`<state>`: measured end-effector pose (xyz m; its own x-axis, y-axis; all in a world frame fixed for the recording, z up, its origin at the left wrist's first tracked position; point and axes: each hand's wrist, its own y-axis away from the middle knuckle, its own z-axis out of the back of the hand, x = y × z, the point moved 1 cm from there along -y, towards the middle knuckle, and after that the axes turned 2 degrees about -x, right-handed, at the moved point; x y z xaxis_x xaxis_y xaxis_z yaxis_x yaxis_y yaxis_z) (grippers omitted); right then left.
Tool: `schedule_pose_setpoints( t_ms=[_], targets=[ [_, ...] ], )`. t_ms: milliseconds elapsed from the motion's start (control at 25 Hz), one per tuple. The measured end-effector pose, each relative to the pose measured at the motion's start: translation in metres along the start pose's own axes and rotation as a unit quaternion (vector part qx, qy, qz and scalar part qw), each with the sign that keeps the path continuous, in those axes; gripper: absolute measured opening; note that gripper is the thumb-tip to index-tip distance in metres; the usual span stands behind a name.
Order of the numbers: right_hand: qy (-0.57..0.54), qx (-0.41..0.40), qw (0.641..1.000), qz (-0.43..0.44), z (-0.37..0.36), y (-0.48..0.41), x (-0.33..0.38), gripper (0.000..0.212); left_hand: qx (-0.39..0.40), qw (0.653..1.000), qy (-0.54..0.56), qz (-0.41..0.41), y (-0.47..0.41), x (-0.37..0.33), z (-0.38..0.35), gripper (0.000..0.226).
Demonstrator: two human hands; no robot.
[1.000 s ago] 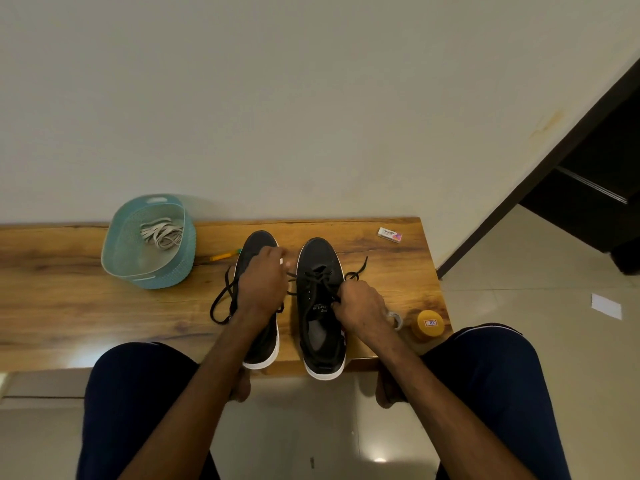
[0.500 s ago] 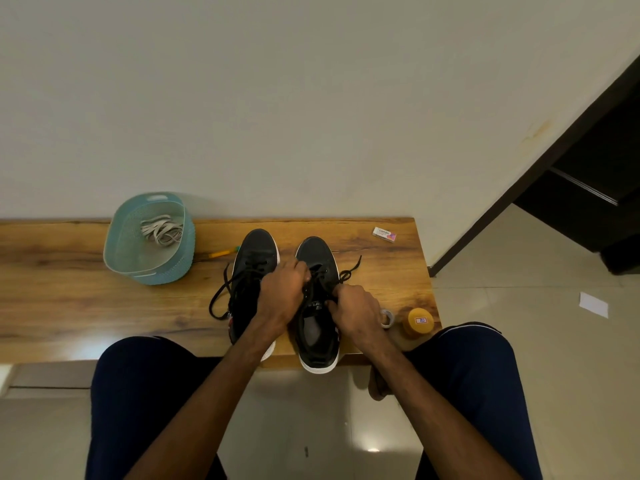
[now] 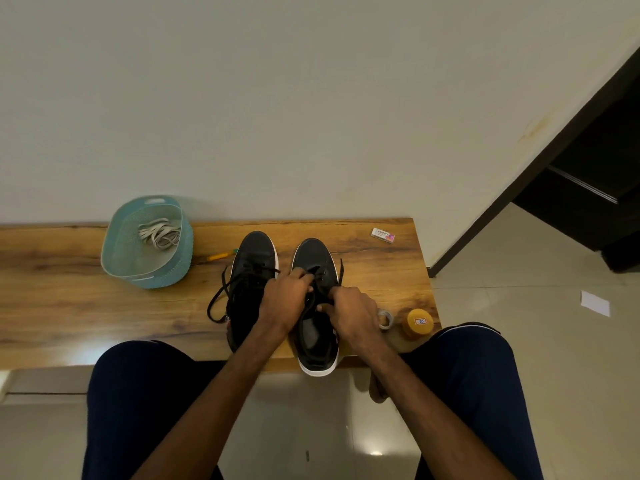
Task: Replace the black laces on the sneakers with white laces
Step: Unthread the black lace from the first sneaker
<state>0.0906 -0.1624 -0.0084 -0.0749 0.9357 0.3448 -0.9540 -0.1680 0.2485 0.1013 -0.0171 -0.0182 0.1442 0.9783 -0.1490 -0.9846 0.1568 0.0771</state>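
Surface: wooden bench [image 3: 69, 306] along a pale wall, tiled floor below. Your knees fill the lower frame.

Lower centre: both hands meet over the shoe [image 3: 317, 351] right of centre.
- Left hand [image 3: 285, 296]: fingers curled down onto the black lace [image 3: 341, 273] at the eyelets toward the toe.
- Right hand [image 3: 353, 313]: thumb and fingers pinching the same lace nearer the tongue.

Judgement: you use two hands so one can draw a crossing loose while the other steadies the shoe. This is the unlacing step, early in the task. The shoe's heel overhangs the near edge with the toe to the wall, which suits your reach.

The second shoe [image 3: 252, 251] sits just beside it on the left. Its slack lace [image 3: 258, 270] spills a loop onto the wood and is not yet pulled out.

Right of your right hand, near the edge: tape roll [image 3: 387, 318] and jar [image 3: 419, 322].

Farther, upper left of the bench: basket [image 3: 114, 251] holding the white laces [image 3: 161, 233], well apart from the shoes, likely parked until the black ones are out. A pencil [image 3: 221, 255] lies between basket and shoes, and an eraser [image 3: 383, 235] at far right.
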Motion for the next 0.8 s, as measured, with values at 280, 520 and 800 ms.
schedule_pose_setpoints(
  t_ms=[280,520,800],
  targets=[
    [0.004,0.004,1.000,-0.009,-0.001,-0.009,-0.005,0.031,-0.090,0.993,0.006,0.075,0.003,0.023,0.022,0.014],
    [-0.001,0.004,1.000,-0.014,-0.002,-0.009,-0.004,0.031,-0.085,0.973,-0.032,0.210,0.006,0.067,0.038,0.019],
    [0.030,-0.022,0.999,0.013,-0.004,-0.007,-0.001,0.031,-0.026,0.999,0.035,0.015,-0.001,0.004,-0.001,0.024]
  ],
)
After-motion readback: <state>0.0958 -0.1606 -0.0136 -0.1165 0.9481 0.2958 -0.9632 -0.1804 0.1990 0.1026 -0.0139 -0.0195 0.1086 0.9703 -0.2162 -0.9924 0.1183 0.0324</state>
